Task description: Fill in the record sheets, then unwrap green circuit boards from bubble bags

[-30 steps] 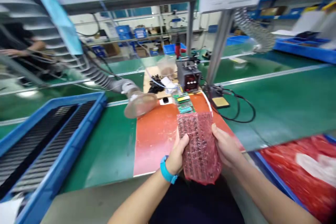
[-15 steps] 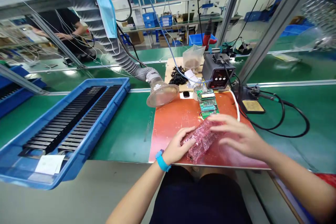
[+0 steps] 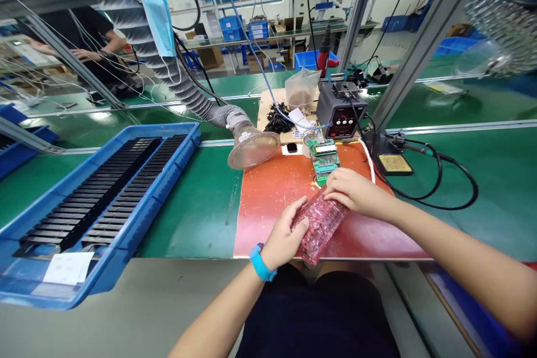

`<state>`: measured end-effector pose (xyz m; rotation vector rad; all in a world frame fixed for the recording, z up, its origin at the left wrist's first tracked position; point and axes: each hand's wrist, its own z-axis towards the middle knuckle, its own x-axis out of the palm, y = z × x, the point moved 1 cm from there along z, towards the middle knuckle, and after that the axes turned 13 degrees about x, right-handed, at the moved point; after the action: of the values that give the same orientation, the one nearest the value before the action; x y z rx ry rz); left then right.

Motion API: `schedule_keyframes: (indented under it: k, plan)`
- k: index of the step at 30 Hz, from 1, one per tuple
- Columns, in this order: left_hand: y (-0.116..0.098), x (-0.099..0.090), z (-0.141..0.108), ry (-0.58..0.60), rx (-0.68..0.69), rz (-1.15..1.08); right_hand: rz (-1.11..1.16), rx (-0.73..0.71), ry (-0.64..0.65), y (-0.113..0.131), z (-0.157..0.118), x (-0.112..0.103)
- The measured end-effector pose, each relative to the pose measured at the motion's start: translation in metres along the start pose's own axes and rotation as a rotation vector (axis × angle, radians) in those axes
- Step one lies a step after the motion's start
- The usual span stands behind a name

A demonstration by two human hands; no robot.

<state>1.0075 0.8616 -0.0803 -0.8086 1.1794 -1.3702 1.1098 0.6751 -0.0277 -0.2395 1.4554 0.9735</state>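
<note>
A pink bubble-wrap package (image 3: 322, 222) lies on the red mat (image 3: 264, 196) near the bench edge; what it contains is hard to make out. My left hand (image 3: 289, 235), with a blue wristband, grips its left side, thumb on top. At the far right corner of the wrap, the fingers of my right hand (image 3: 350, 190) are pinched together on it. Just beyond the package lies a green circuit board (image 3: 324, 158) with a small display and a blue socket; its near end is partly covered by my right hand.
To the left stands a blue tray (image 3: 165, 190) with rows of dark strips. A fume hose's funnel (image 3: 254, 150) hangs over the mat. Behind are a soldering station (image 3: 342, 112), a plastic bag (image 3: 301, 89) and black parts (image 3: 279, 120). An iron stand (image 3: 394, 163) with cables sits right.
My right hand, spread above the package before, has come down and left and closed on the wrap's far corner. My left hand stays on the package. The view has shifted slightly.
</note>
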Motion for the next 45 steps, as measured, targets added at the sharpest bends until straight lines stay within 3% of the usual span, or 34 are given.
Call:
schedule_keyframes:
  k: [3, 6, 11, 13, 16, 19, 21, 22, 25, 29, 32, 36, 41, 43, 45]
  plan:
    - [-0.001, 0.008, -0.005, -0.033, 0.002, 0.016, -0.102, -0.029, -0.03, 0.003, -0.006, 0.005]
    - [-0.002, 0.01, -0.006, -0.061, 0.0, 0.047, -0.066, 0.041, 0.023, 0.01, -0.01, 0.003]
    - [-0.006, 0.013, -0.007, -0.07, -0.012, 0.074, 0.043, 0.307, 0.316, 0.025, -0.002, -0.019]
    - [-0.009, 0.019, -0.011, -0.098, -0.019, 0.063, 0.012, 0.294, 0.386, 0.029, 0.004, -0.029]
    - [-0.009, 0.03, -0.012, -0.14, -0.088, -0.038, 0.019, 0.224, 0.39, 0.03, 0.011, -0.039]
    - [0.0, 0.036, 0.007, -0.279, -0.196, -0.157, 0.124, 0.229, 0.471, 0.026, 0.013, -0.044]
    - [0.008, 0.035, 0.031, -0.365, -0.172, -0.199, 0.199, 0.238, 0.529, 0.027, 0.011, -0.044]
    - [0.011, 0.036, 0.045, -0.341, -0.126, -0.246, 0.203, 0.237, 0.538, 0.029, 0.009, -0.043]
    - [0.019, 0.04, 0.074, -0.245, -0.07, -0.332, -0.011, 0.228, 0.464, 0.044, 0.002, -0.035]
    - [0.021, 0.048, 0.08, -0.272, -0.084, -0.36, -0.405, 0.311, 0.229, 0.067, -0.008, -0.012]
    - [0.02, 0.05, 0.077, -0.291, -0.088, -0.384, -0.384, 0.304, 0.136, 0.074, -0.019, 0.004]
    - [0.025, 0.049, 0.08, -0.292, -0.085, -0.421, 0.031, 0.373, -0.035, 0.07, -0.049, 0.017]
    - [0.022, 0.045, 0.07, -0.294, -0.098, -0.425, 1.119, 0.626, -0.432, 0.052, -0.083, 0.03]
    - [0.009, 0.039, 0.055, -0.292, -0.145, -0.372, 1.459, 0.617, -0.57, 0.052, -0.082, 0.033]
    - [-0.009, 0.032, 0.038, -0.218, -0.212, -0.324, 1.721, 0.525, -0.556, 0.062, -0.071, 0.032]
